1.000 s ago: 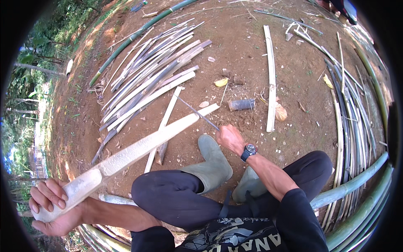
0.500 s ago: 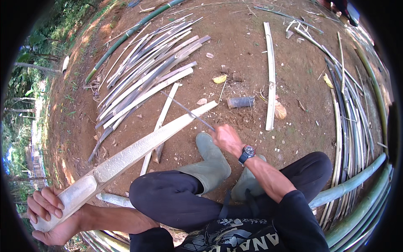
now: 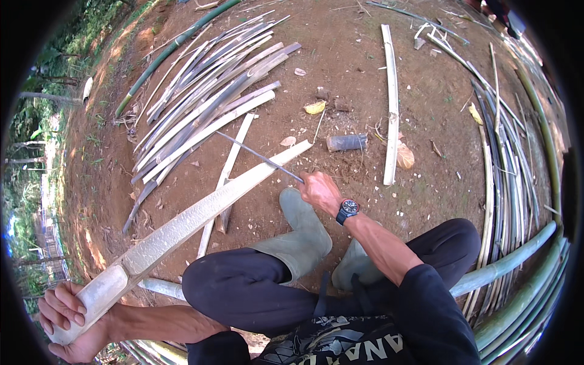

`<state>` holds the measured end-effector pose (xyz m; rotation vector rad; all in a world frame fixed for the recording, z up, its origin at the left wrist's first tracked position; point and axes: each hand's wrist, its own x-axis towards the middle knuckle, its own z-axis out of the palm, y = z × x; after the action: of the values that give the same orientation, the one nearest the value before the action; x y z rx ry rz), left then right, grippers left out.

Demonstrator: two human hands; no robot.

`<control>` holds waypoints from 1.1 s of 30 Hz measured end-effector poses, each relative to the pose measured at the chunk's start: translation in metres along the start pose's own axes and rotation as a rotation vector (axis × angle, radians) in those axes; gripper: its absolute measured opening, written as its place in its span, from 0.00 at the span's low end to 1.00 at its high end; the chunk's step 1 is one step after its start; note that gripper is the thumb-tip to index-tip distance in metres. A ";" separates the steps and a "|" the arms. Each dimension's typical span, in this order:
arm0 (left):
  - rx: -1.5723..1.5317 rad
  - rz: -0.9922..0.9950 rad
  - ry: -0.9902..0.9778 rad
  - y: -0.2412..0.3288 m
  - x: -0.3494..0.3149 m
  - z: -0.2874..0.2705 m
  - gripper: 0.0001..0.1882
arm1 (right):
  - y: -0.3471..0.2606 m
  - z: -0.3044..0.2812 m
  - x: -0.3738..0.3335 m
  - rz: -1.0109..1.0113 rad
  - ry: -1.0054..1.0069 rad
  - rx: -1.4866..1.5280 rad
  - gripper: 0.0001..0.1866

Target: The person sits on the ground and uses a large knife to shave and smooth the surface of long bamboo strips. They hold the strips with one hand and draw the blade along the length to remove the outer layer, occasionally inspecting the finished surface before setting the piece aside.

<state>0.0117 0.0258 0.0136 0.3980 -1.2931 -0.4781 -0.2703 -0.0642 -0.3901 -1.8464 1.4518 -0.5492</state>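
Note:
My left hand (image 3: 72,319) is wrapped round the near end of a long split bamboo piece (image 3: 188,225), at the lower left. The piece slants up to the right with its pale hollow inner face upward, a node crossing it near my hand. My right hand (image 3: 320,191) is closed on a long knife (image 3: 249,149), whose handle is hidden in the fist. Its thin dark blade, seen nearly edge-on, crosses the bamboo near its narrow far end. Whether the edge bites into the bamboo I cannot tell.
Several split bamboo strips (image 3: 213,100) lie heaped at the far left, and more strips (image 3: 508,158) at the right. One single strip (image 3: 391,103) and a short bamboo stub (image 3: 347,143) lie on the dirt ahead. Green poles (image 3: 517,258) flank me; my boots (image 3: 298,237) are below the blade.
My right hand and the knife have moved slightly left and up, and the blade lies further across the bamboo. My left hand keeps its hold. The whole view has shifted a little.

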 end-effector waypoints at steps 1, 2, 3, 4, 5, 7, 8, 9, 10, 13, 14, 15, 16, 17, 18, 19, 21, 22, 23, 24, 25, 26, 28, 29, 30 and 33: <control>0.001 0.016 0.000 -0.003 0.002 0.002 0.16 | 0.006 0.003 0.005 -0.013 0.023 -0.001 0.12; 0.008 0.018 0.013 -0.004 0.003 0.000 0.16 | 0.021 0.003 0.010 0.158 -0.027 -0.011 0.12; 0.013 0.016 0.026 -0.004 0.004 -0.001 0.16 | 0.047 0.004 0.018 0.325 -0.156 -0.125 0.12; 0.007 0.023 0.040 -0.005 0.005 -0.003 0.16 | 0.080 0.006 0.020 0.308 -0.122 -0.150 0.12; 0.025 0.037 0.042 -0.004 0.005 -0.006 0.16 | 0.087 -0.001 0.024 0.284 -0.098 -0.171 0.12; 0.079 0.050 0.051 0.002 0.004 -0.013 0.16 | 0.072 -0.002 0.033 0.229 -0.122 -0.148 0.13; 0.028 0.039 0.012 0.001 0.004 -0.013 0.15 | 0.063 -0.002 0.029 0.217 -0.146 -0.134 0.13; 0.028 0.032 0.011 0.000 0.004 -0.015 0.15 | 0.061 0.007 0.026 0.192 -0.122 -0.113 0.14; 0.019 0.031 0.007 0.000 0.006 -0.018 0.15 | 0.060 0.011 0.024 0.168 -0.087 -0.095 0.14; 0.061 0.025 0.032 -0.005 0.008 -0.017 0.14 | 0.101 0.019 0.029 0.252 -0.095 -0.166 0.12; 0.082 0.007 0.052 -0.007 0.007 -0.016 0.14 | 0.129 0.014 0.025 0.316 -0.110 -0.192 0.12; 0.059 0.011 0.039 -0.006 0.008 -0.017 0.14 | 0.140 0.012 0.027 0.372 -0.126 -0.214 0.11; 0.057 0.022 0.023 0.000 0.011 -0.020 0.14 | 0.123 0.010 0.032 0.391 -0.132 -0.244 0.10; 0.040 0.012 0.017 0.000 0.010 -0.021 0.14 | 0.118 0.010 0.031 0.360 -0.138 -0.245 0.10; 0.040 0.010 0.021 0.001 0.010 -0.022 0.14 | 0.113 0.010 0.031 0.329 -0.145 -0.246 0.10; 0.030 0.017 0.024 0.001 0.010 -0.020 0.15 | 0.112 0.006 0.032 0.297 -0.140 -0.251 0.10; 0.020 0.014 0.041 -0.001 0.009 -0.019 0.15 | 0.124 0.017 0.021 0.297 -0.100 -0.276 0.11; 0.024 0.011 0.050 -0.003 0.008 -0.019 0.16 | 0.127 0.017 0.018 0.310 -0.085 -0.267 0.12; 0.028 0.009 0.059 -0.005 0.008 -0.018 0.16 | 0.130 0.017 0.015 0.322 -0.071 -0.258 0.13; 0.033 0.015 0.031 -0.007 0.009 -0.021 0.20 | 0.134 0.016 0.010 0.401 -0.038 -0.222 0.13; 0.127 0.051 0.071 -0.007 0.009 -0.019 0.22 | 0.125 0.013 0.012 0.381 -0.049 -0.206 0.13; 0.215 0.083 0.118 -0.011 0.006 -0.014 0.23 | 0.116 0.007 0.015 0.367 -0.059 -0.197 0.12; 0.265 0.120 0.130 -0.015 0.004 -0.015 0.31 | 0.097 -0.001 0.015 0.371 -0.018 -0.158 0.13; 0.336 0.106 0.183 -0.010 0.005 -0.021 0.32 | 0.074 -0.003 0.013 0.306 -0.031 -0.114 0.13; 0.401 0.090 0.241 -0.005 0.006 -0.028 0.32 | 0.047 -0.009 0.009 0.244 -0.042 -0.077 0.13; 0.540 0.083 0.372 -0.010 0.004 -0.019 0.33 | -0.017 -0.010 -0.004 0.156 -0.046 0.056 0.13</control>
<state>0.0300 0.0157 0.0068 0.8380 -1.0544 0.0297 -0.2675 -0.0608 -0.3700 -1.6749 1.5187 -0.4636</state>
